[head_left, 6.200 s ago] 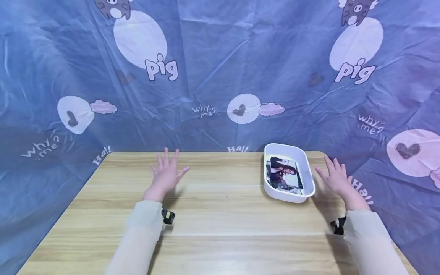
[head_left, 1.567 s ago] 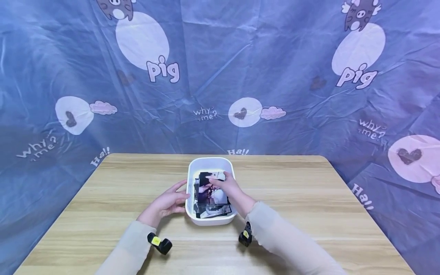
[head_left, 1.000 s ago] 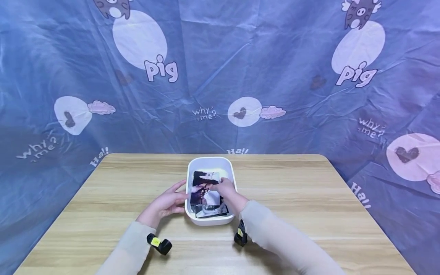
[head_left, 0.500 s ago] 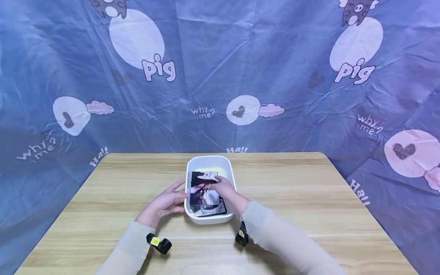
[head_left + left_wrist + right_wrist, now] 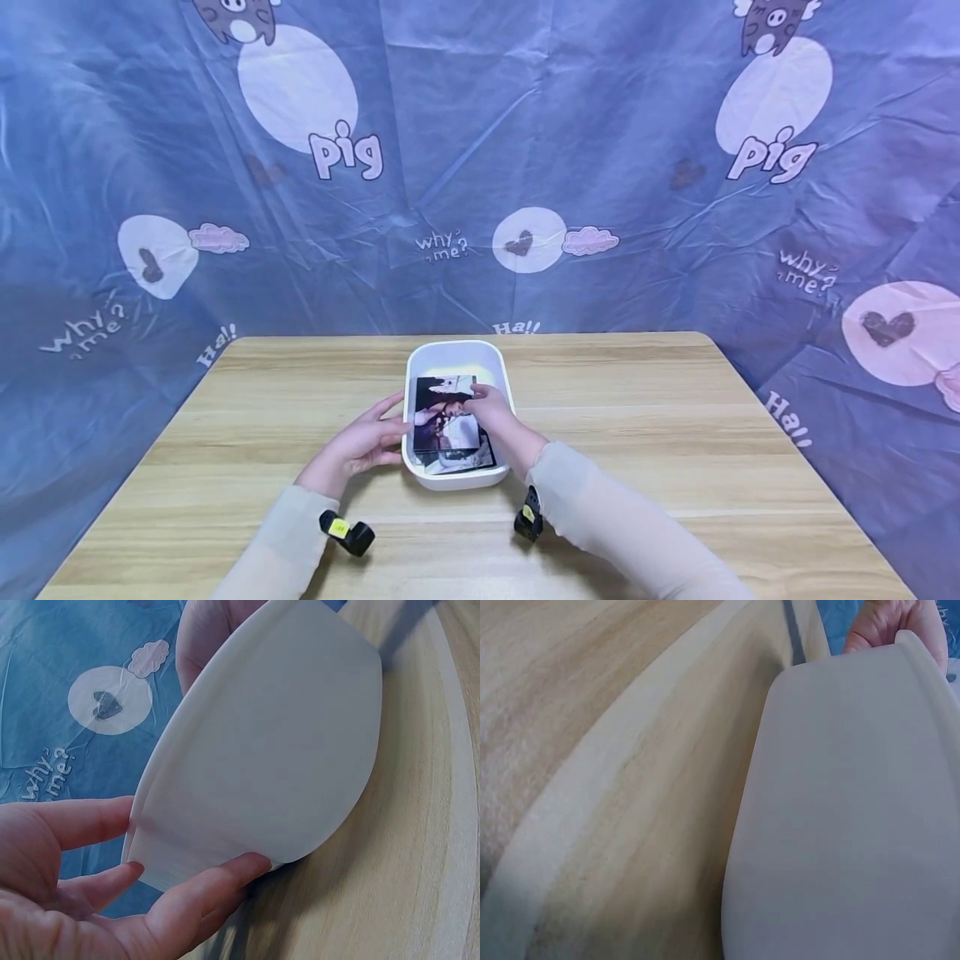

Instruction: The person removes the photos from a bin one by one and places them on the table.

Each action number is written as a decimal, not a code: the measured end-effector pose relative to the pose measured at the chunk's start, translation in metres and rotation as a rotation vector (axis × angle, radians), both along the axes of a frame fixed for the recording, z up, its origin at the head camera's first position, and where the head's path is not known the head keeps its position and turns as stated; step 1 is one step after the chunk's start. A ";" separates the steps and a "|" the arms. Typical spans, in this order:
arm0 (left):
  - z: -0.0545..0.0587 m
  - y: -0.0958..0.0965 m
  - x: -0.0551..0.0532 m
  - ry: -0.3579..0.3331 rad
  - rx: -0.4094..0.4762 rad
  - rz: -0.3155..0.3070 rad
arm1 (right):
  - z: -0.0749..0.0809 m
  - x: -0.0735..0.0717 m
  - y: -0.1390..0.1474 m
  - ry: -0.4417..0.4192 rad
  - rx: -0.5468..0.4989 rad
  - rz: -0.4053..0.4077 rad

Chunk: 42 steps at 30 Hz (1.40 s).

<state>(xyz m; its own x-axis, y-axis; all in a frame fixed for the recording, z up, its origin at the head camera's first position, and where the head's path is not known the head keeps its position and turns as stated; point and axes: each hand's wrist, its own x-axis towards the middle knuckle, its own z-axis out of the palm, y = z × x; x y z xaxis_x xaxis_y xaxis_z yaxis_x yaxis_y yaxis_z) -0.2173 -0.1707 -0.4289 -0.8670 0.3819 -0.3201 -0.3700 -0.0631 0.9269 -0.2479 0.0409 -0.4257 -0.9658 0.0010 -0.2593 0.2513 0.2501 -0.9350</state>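
A white rounded rectangular box (image 5: 459, 482) stands on the wooden table, holding several photos. The top photo (image 5: 442, 433), printed with a dark-haired person, overlaps other photos (image 5: 483, 458) beneath it. My left hand (image 5: 365, 442) touches the box's left side with extended fingers; in the left wrist view those fingers (image 5: 90, 821) rest against the rim and outer wall. My right hand (image 5: 497, 412) reaches over the right rim and pinches the top photo's right edge, thumb uppermost; its other fingertips are hidden. The right wrist view shows mostly the box's outer wall (image 5: 847, 810).
The light wooden table (image 5: 637, 417) extends on both sides of the box. A blue printed curtain (image 5: 450, 183) hangs behind its back edge. Each wrist wears a small black camera (image 5: 356, 537).
The box has gone from the right side of the table to the middle, between both hands. Inside it, my right hand has shifted the top photo slightly left; the left hand stays put lately.
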 end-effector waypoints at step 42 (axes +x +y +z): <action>-0.004 -0.001 -0.001 0.014 -0.001 -0.006 | -0.005 -0.005 -0.002 -0.082 0.201 0.020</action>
